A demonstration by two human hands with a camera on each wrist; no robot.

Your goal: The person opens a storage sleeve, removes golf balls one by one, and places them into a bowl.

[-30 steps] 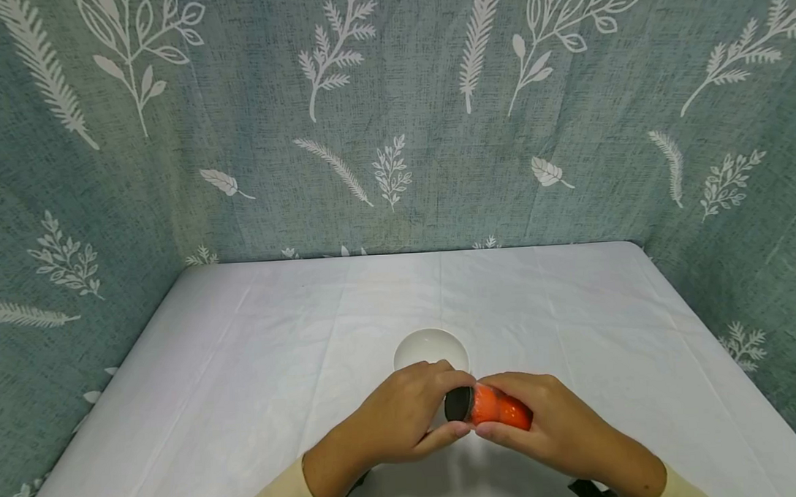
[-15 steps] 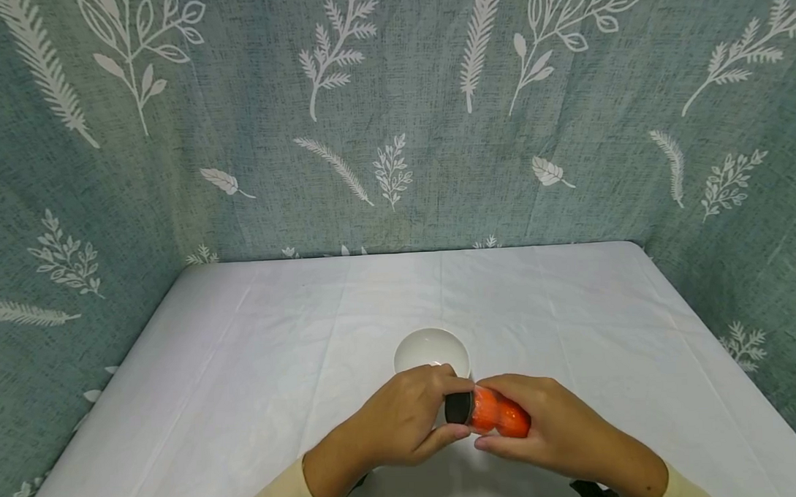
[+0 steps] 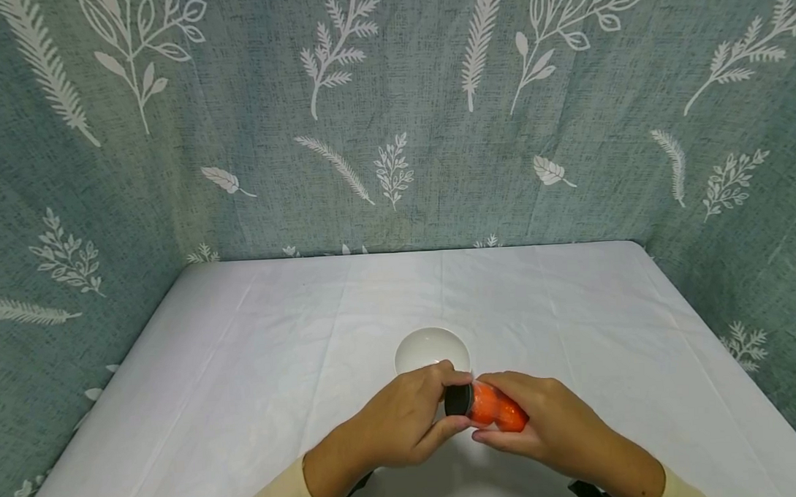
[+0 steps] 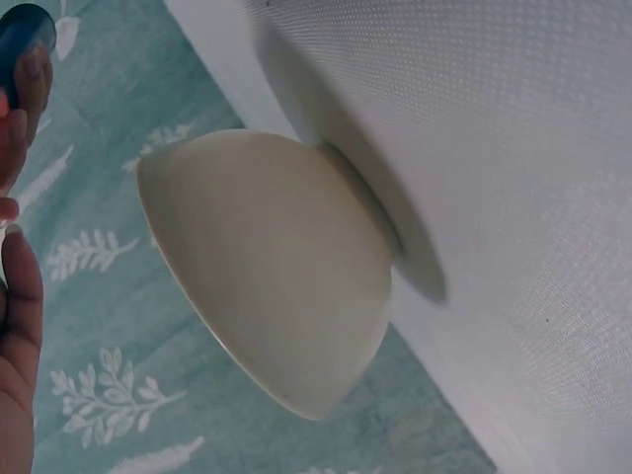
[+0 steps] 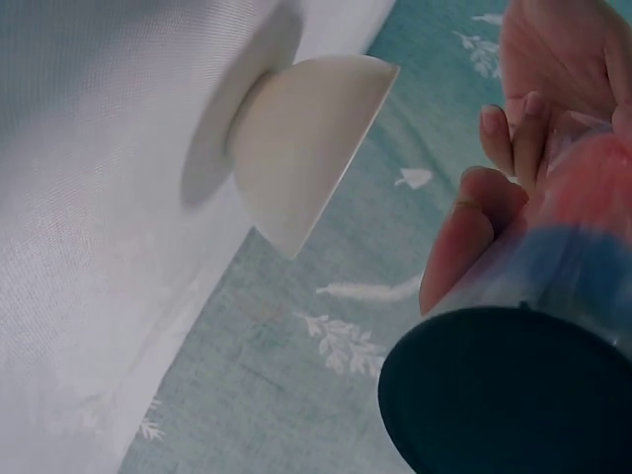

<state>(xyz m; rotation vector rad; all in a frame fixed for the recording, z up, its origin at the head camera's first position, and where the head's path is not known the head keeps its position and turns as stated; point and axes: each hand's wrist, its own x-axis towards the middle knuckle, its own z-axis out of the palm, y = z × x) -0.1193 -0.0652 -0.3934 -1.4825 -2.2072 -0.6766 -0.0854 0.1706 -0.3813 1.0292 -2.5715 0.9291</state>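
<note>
Both hands hold a clear-walled container point(image 3: 499, 407) with orange contents and a black end point(image 3: 458, 400) facing left. My left hand point(image 3: 407, 416) grips around that end, index finger above and thumb below. My right hand point(image 3: 555, 418) holds the other part, its palm hiding the right end. From the right wrist, a large dark round end point(image 5: 513, 395) fills the lower corner, with a blue band and reddish contents behind it. Just beyond the left hand, a white bowl point(image 3: 431, 346) stands upright on the table, its near side partly covered by the fingers.
A white cloth covers the table point(image 3: 296, 340). Behind it and along both sides hangs a green curtain point(image 3: 418, 72) with white leaf prints. Dark straps point(image 3: 592, 492) show near the wrists.
The container's right end dips slightly, then rises again in small motions, with the right fingers and thumb shifting a little along it. The bowl stays in place.
</note>
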